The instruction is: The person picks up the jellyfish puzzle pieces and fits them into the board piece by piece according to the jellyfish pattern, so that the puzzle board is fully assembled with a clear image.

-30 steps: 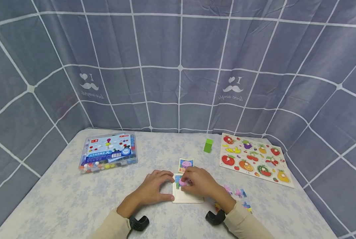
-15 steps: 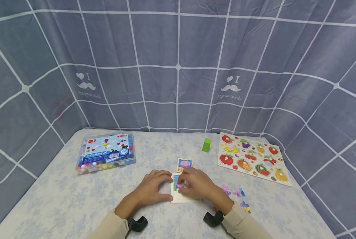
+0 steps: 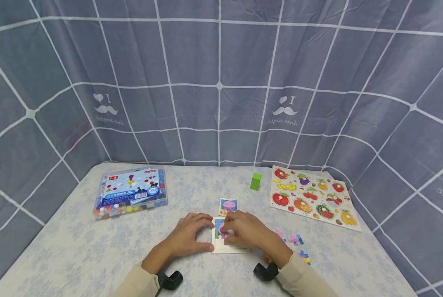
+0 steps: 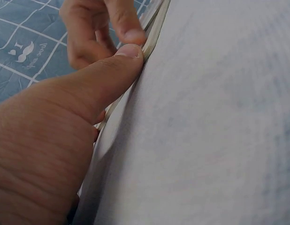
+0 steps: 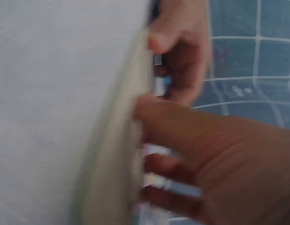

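A small pale puzzle board (image 3: 230, 249) lies on the table, with a blue, green and pink picture part at its upper left. My left hand (image 3: 188, 235) touches the board's left side, its thumb and fingers spread apart along the edge. My right hand (image 3: 248, 230) reaches over the board and pinches a pink puzzle piece (image 3: 221, 229), mostly hidden by the fingers. Just beyond the board is a small picture card (image 3: 228, 205) with a pink figure. In the right wrist view, the right hand (image 5: 196, 140) is blurred beside the board's edge (image 5: 119, 154).
Loose puzzle pieces (image 3: 295, 239) lie right of the right forearm, partly hidden by it. A clear plastic case (image 3: 132, 190) of coloured balls stands at the back left. A green block (image 3: 255, 181) and a fruit peg puzzle (image 3: 314, 198) are at the back right. A grid-patterned curtain (image 3: 199, 107) surrounds the table.
The right hand's fingers have shifted slightly left over the board with the pink puzzle piece. The left hand stays at the board's edge. The whole head view has drifted slightly.
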Demonstrator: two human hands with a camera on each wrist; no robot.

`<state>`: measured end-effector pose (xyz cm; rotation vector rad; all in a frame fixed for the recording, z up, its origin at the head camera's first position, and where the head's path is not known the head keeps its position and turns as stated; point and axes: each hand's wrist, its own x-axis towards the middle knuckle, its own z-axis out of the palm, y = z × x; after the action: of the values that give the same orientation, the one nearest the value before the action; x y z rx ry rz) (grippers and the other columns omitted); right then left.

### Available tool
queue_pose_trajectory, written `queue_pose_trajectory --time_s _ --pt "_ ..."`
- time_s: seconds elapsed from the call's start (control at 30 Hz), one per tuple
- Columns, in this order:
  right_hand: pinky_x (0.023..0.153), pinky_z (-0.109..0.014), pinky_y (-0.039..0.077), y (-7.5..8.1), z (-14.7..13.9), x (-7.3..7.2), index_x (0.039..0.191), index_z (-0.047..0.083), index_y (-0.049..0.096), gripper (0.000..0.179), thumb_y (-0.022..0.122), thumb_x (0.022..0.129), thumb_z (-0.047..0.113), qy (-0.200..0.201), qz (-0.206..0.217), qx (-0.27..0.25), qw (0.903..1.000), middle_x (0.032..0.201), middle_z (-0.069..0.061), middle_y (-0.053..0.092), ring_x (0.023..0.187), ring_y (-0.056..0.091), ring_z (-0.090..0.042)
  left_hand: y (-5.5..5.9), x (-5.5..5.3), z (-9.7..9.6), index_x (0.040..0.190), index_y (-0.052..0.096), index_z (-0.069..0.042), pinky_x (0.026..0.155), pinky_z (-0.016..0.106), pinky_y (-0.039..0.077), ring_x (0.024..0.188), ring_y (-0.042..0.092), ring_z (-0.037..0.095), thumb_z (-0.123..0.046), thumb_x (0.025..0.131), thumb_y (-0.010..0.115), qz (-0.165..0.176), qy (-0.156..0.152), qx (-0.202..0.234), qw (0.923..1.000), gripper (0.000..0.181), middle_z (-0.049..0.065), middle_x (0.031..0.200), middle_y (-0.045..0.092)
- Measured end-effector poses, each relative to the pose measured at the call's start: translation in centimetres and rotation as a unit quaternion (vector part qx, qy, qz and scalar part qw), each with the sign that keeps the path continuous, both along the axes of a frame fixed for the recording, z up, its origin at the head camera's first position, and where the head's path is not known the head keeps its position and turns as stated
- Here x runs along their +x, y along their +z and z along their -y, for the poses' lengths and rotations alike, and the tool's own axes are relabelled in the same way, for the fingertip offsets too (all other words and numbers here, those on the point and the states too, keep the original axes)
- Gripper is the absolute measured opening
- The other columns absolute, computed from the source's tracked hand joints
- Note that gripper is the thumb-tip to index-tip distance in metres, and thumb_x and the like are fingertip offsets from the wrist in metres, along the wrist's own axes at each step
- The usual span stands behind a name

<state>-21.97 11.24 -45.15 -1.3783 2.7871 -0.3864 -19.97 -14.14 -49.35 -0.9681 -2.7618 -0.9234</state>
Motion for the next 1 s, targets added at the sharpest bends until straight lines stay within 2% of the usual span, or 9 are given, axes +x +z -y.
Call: queue_pose_trajectory --time_s 0.1,0.17,0.33,0.43,0.5,0.63,0.77,0.9,1.0 --pt "0.077 -0.028 0.047 1.0 -0.3 0.4 0.123 0.02 0.075 0.038 0.078 0.09 0.037 0.016 -0.007 0.058 0.9982 0.11 0.005 0.06 0.096 0.055 -0.011 0.0 -0.1 0.0 0.12 0.066 -0.022 0.093 0.052 0.037 0.124 0.047 0.024 -0.054 0.081 0.08 0.0 0.001 0.004 1.0 0.052 -0.002 0.139 0.057" --pt "0.079 -0.028 0.047 1.4 -0.4 0.5 0.128 0.02 0.072 0.042 0.077 0.091 0.038 0.022 -0.002 0.072 0.9972 0.113 0.003 0.059 0.098 0.053 -0.012 0.0 -0.1 0.0 0.119 0.066 -0.022 0.093 0.052 0.036 0.124 0.047 0.025 -0.053 0.08 0.081 -0.001 0.003 0.009 1.0 0.052 -0.002 0.139 0.057" --pt "0.088 -0.03 0.047 1.2 -0.9 0.2 0.131 0.014 0.069 0.043 0.076 0.092 0.033 0.019 0.043 0.026 0.9985 0.119 0.0 0.06 0.103 0.054 -0.012 -0.3 -0.1 -0.1 0.119 0.067 -0.022 0.093 0.05 0.037 0.123 0.047 0.024 -0.055 0.08 0.08 -0.001 0.004 0.008 1.0 0.053 -0.003 0.138 0.057" --pt "0.096 -0.034 0.046 1.1 -1.6 -0.2 0.134 0.014 0.066 0.044 0.074 0.094 0.032 0.007 0.079 -0.009 0.9968 0.126 0.001 0.061 0.111 0.056 -0.012 -0.4 -0.1 -0.1 0.119 0.067 -0.022 0.093 0.051 0.037 0.123 0.047 0.024 -0.056 0.079 0.08 -0.002 0.004 0.005 1.0 0.054 -0.003 0.138 0.057" --pt "0.097 -0.036 0.046 1.1 -2.5 -0.4 0.135 0.013 0.065 0.044 0.073 0.095 0.031 -0.006 0.102 -0.026 0.9944 0.126 0.002 0.061 0.112 0.056 -0.014 -0.4 -0.1 -0.1 0.119 0.067 -0.022 0.093 0.051 0.037 0.122 0.048 0.024 -0.057 0.079 0.08 -0.004 0.004 0.005 1.0 0.054 -0.002 0.138 0.058" --pt "0.093 -0.038 0.047 1.2 -5.6 -0.3 0.134 0.012 0.065 0.045 0.074 0.095 0.03 -0.042 0.139 -0.055 0.9879 0.121 0.002 0.062 0.106 0.057 -0.016 -0.3 -0.2 0.0 0.119 0.066 -0.022 0.093 0.052 0.036 0.123 0.047 0.025 -0.056 0.079 0.08 0.0 0.005 0.009 0.9999 0.054 -0.002 0.138 0.057" --pt "0.091 -0.038 0.047 0.8 -10.1 0.1 0.132 0.01 0.066 0.044 0.074 0.094 0.031 -0.082 0.154 -0.078 0.9816 0.118 0.003 0.063 0.103 0.057 -0.017 -0.4 -0.2 0.0 0.119 0.066 -0.022 0.093 0.051 0.036 0.123 0.047 0.023 -0.057 0.079 0.079 0.01 0.004 0.007 0.9999 0.055 -0.003 0.138 0.057" --pt "0.093 -0.045 0.047 0.4 -14.3 0.7 0.127 0.01 0.068 0.041 0.076 0.093 0.031 -0.108 0.141 -0.092 0.9799 0.119 0.0 0.064 0.108 0.059 -0.023 -0.6 -0.2 0.1 0.119 0.066 -0.022 0.093 0.051 0.036 0.123 0.047 0.023 -0.058 0.079 0.079 0.008 0.003 0.006 0.9999 0.055 -0.003 0.138 0.057" --pt "0.096 -0.051 0.045 0.1 -16.2 1.2 0.122 0.013 0.069 0.038 0.078 0.091 0.033 -0.117 0.121 -0.089 0.9818 0.121 0.001 0.063 0.114 0.057 -0.027 -0.7 -0.2 0.0 0.119 0.067 -0.022 0.093 0.051 0.036 0.123 0.047 0.023 -0.058 0.079 0.079 0.002 0.002 0.008 1.0 0.055 -0.003 0.138 0.057"
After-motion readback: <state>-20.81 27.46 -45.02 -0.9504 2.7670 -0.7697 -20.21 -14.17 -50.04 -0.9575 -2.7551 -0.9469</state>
